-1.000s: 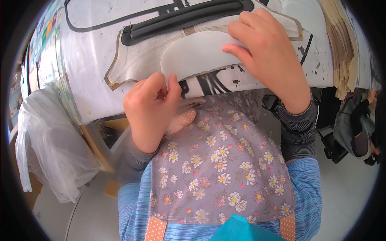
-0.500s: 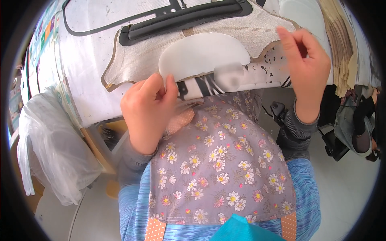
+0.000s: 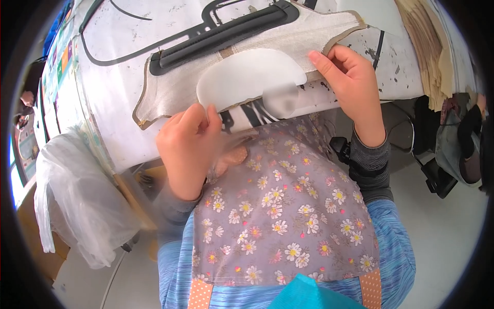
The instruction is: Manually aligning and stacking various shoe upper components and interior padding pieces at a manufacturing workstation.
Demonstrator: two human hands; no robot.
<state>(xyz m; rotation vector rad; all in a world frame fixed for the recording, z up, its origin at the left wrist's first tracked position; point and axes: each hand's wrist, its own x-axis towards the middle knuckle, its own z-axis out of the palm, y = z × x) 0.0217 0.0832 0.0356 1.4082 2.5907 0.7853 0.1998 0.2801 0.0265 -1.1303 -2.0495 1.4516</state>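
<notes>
The worktable (image 3: 113, 118) extends beneath and beyond both grips, its near edge just below them. The floral apron (image 3: 288, 206) lies below the grips, on the wearer's side. A translucent plastic bag (image 3: 85, 195) hangs to the left of the left grip and lower. The beige fabric panel (image 3: 180, 82), bordered in brown, lies on the worktable and spans the space between and beyond the grips; its left tip projects past the left grip, its right tip past the right.

A stack of beige cloth (image 3: 429, 51) lies to the right of the right grip, well apart. Left hand (image 3: 185, 147): thumb and forefinger pinch the near edge of the fabric panel at the left corner of the white sheet; whether the sheet is also caught is hidden. Right hand (image 3: 352, 85): thumb on top, fingers curled, grasping the right part of the panel's near edge.

The white sheet (image 3: 247, 77), curved along its far side, rests on the panel between the grips. The black padded strip (image 3: 224, 41) lies beyond it, farther from both grips.
</notes>
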